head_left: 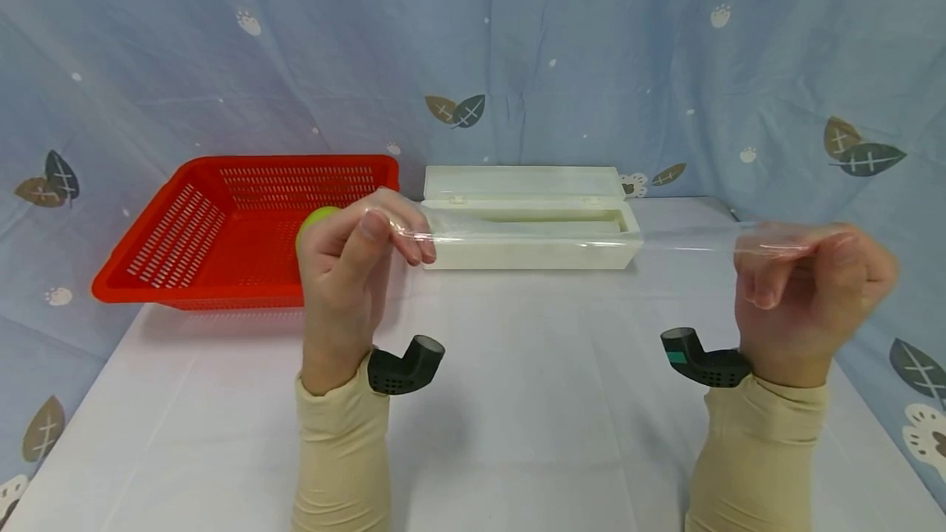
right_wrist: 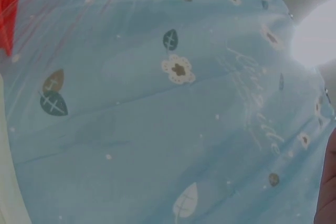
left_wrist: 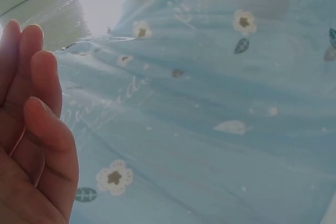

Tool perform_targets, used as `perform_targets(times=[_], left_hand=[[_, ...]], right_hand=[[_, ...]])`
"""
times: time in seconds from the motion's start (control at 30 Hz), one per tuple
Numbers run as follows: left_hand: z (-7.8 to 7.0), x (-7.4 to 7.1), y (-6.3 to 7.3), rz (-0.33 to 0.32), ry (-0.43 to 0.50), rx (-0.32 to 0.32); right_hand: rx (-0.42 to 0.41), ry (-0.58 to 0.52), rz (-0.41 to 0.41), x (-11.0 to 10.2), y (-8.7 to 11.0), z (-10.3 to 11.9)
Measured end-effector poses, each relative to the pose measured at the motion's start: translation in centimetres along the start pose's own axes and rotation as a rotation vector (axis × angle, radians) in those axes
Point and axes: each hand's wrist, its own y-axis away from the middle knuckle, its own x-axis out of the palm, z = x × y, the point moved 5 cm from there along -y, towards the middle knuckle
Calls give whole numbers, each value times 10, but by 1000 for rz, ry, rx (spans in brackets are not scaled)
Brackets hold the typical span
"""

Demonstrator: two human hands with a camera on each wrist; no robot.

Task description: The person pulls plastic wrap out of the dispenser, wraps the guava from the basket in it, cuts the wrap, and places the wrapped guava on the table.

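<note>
Crosswise, clear plastic film (head_left: 576,241) spans the left hand (head_left: 351,265) to the right hand (head_left: 809,290), both pinching it, roughly parallel to the white rectangular box (head_left: 528,258), left hand nearer.

booth: printed curtain (head_left: 576,31), white table (head_left: 517,401)

White script (left_wrist: 118,97) on blue curtain (left_wrist: 194,145), seemingly illegible.

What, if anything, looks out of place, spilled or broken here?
Nothing stands out. Clear film stretches between the left hand and right hand; the white box stands upright with its lid open, and the red basket sits upright. No spill or damage shows.
</note>
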Motion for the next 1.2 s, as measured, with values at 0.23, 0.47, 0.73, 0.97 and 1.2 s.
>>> perform_targets(times=[0.23, 0.47, 0.73, 0.97, 1.2], left_hand=[[-4, 3, 0, -3, -48, -21], [-4, 7, 4, 135, -115, -99], [-6, 4, 24, 382, -157, -188], [-6, 8, 52, 635, -188, -224], [-3, 13, 87, 807, -288, -239]], right_hand=[[55, 32, 16, -2, -1, 2], [118, -1, 101, -1, 4, 4], [273, 113, 255, -3, 26, 20], [426, 202, 400, -2, 56, 41], [569, 295, 610, -5, 87, 53]])
